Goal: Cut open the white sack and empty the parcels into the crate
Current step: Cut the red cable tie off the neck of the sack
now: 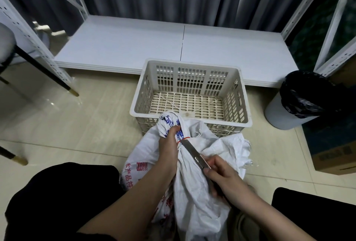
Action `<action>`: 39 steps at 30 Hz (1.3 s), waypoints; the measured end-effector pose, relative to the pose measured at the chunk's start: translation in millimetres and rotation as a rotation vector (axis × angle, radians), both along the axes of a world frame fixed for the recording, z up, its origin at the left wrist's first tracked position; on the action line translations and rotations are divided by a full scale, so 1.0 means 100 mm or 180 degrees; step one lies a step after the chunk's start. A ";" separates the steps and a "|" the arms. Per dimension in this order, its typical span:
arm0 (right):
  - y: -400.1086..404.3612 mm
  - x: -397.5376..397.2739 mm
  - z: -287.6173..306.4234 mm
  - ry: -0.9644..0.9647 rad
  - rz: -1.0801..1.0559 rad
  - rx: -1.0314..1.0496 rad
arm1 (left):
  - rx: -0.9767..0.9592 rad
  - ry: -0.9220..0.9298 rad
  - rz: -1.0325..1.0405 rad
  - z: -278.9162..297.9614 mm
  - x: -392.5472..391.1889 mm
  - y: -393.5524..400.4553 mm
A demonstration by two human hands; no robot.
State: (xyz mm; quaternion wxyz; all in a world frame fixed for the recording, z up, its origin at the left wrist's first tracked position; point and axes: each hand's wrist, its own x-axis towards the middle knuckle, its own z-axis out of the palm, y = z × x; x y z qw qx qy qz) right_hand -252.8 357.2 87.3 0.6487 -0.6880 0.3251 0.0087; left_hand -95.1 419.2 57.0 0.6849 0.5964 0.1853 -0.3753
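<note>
My left hand gripped the white sack's bunched neck on the floor before the empty crate. My right hand held the utility knife against the red tie; slicing away from my fingers seemed safest.

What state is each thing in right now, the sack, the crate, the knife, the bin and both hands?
White sack: neck bunched and tied with a red tie, not yet cut open.
Crate: upright on the floor, nothing inside.
Utility knife: blade out, tip at the red tie.
Left hand: grips the sack's neck.
Right hand: grips the knife handle.
Bin: upright, lined with a black bag.
</note>
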 end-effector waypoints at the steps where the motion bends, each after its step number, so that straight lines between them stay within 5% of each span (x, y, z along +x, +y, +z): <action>1: -0.01 0.00 0.01 0.0040 0.0009 0.0116 | -0.0008 0.0005 -0.0013 0.00 0.00 0.00; 8: -0.11 -0.02 0.08 0.0200 -0.0036 0.1042 | -0.0099 0.0039 0.0089 -0.06 -0.03 0.01; 26: -0.02 0.07 0.04 0.0170 -0.0561 0.1364 | -0.0560 0.0024 -0.0407 -0.16 0.00 0.06; 35: 0.10 0.12 0.00 0.0067 -0.0792 0.1006 | -0.0710 -0.0166 -0.0542 -0.22 0.03 0.09; 39: 0.12 0.10 -0.10 0.0043 -0.0523 -0.0386 | -0.0610 -0.0114 -0.0532 -0.21 0.04 0.08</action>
